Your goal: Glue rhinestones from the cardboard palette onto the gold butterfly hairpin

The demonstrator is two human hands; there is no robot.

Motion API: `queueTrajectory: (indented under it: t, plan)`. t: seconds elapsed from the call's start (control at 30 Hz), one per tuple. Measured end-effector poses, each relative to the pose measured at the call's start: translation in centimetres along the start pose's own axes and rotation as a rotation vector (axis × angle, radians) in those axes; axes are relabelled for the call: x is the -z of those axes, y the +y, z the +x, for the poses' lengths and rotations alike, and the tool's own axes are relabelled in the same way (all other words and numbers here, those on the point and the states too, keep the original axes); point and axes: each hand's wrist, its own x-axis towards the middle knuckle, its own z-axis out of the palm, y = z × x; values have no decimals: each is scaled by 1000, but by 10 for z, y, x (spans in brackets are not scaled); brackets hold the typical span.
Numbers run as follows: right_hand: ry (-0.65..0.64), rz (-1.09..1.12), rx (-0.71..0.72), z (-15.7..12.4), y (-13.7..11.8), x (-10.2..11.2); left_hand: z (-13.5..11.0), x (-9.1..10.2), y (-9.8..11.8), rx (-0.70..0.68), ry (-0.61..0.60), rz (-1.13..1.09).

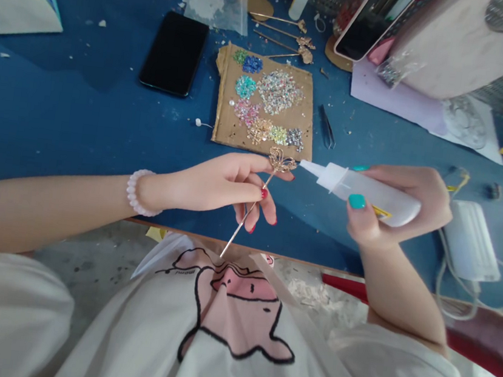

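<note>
Here left hand [227,185] pinches hairpin [281,160], right hand [416,190] levels bottle [370,194], seemingly touching.

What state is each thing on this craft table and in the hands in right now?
left hand: pinching butterfly hairpin by its stem
butterfly hairpin: tilted, butterfly end up
right hand: gripping glue bottle
glue bottle: sideways, nozzle tip beside the butterfly
smartphone: flat, screen dark
cardboard sheet: flat, bearing sorted rhinestone piles
tweezers: lying on table, untouched
face mask: lying on table
</note>
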Motion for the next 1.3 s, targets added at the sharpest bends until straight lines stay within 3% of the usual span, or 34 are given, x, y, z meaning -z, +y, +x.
queueTrajectory:
  t: [0.23,1.3]
  plan:
    - [17,87,20,-2,4,-2,0,0,1,5,5,3]
    - [6,38,2,-3,4,-3,-2,-2,6,7,11,-11]
